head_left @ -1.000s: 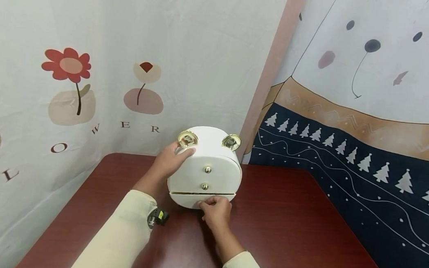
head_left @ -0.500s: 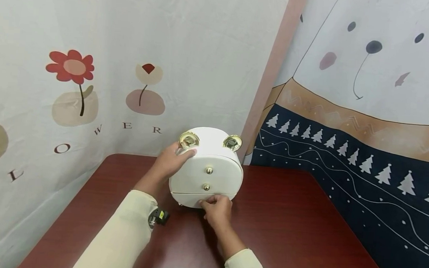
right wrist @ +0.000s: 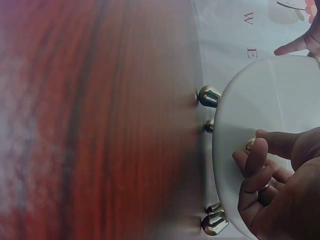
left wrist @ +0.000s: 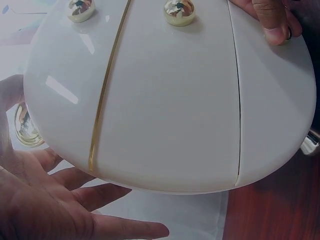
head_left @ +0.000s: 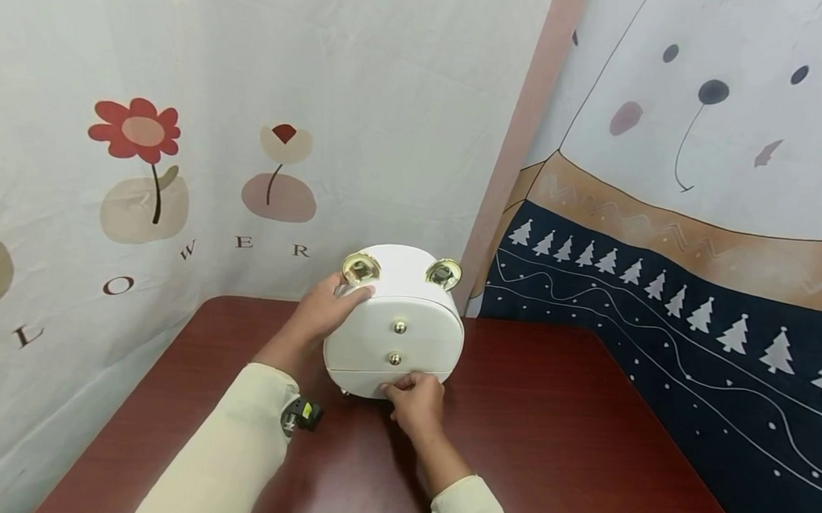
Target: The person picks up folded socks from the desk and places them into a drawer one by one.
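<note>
A glossy white rounded box with drawers (head_left: 364, 332) stands on the table, shaped like a bear's head or bell alarm clock, with two gold cup-shaped ears on top. My left hand (head_left: 325, 305) rests against its upper left side; in the left wrist view its fingers (left wrist: 115, 225) are straight and spread beside the wall. My right hand (head_left: 416, 402) pinches the small gold knob (right wrist: 249, 145) of the bottom drawer (head_left: 354, 382) between thumb and fingers. That drawer lies flush with the front, only a thin seam above it. Two more gold knobs (head_left: 395, 358) show above.
A dark red wooden table (head_left: 549, 430) carries the box on short gold feet (right wrist: 210, 96). Close behind stand a pale cloth with printed flowers (head_left: 391, 114) and, at the right, a navy cloth with white trees (head_left: 660, 342).
The bottom drawer, open by a narrow gap one second ago, has moved in and sits closed. Both hands keep their places on the box.
</note>
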Motion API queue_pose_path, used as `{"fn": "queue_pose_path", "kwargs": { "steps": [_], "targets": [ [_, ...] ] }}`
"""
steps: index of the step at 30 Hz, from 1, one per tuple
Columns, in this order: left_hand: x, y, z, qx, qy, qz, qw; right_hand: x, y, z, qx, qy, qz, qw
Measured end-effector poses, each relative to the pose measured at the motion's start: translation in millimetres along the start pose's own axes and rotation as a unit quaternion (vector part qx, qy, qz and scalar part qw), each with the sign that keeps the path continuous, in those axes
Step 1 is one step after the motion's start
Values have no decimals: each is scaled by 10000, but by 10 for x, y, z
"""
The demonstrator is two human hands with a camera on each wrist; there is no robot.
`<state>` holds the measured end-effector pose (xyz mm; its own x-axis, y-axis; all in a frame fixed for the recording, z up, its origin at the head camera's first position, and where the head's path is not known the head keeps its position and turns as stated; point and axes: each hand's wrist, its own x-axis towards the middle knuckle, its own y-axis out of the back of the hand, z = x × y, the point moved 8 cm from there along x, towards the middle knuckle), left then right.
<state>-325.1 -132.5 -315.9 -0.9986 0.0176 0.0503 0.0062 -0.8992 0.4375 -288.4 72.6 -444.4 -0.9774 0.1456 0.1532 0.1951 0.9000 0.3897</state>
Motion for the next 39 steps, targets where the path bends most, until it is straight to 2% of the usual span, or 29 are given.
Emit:
{"fn": "queue_pose_path", "kwargs": {
  "steps": [4, 9, 15, 23, 31, 39],
  "targets": [
    [-12, -37, -12, -21, -111, 1, 9999, -21, 39, 7, -49, 46, -113, 9999],
    [-52, -93, -26, 369, -494, 167, 9980, -39, 140, 5, -207, 90, -250, 9994],
    [-102, -157, -100, 542, -842, 134, 9949, -32, 340, 40, -376, -40, -166, 9991],
    [-146, -163, -264, 330, -876, 180, 9954, -26, 568, 77, -427, -101, 29, 9990],
    [-142, -138, -294, 489, -880, 285, 9945, -2, 646, 94, -380, -183, 131, 9990],
    [-175, -104, -314, 540, -1186, 372, 9908, 47, 812, 43, -421, -94, 185, 9989]
  ]
}}
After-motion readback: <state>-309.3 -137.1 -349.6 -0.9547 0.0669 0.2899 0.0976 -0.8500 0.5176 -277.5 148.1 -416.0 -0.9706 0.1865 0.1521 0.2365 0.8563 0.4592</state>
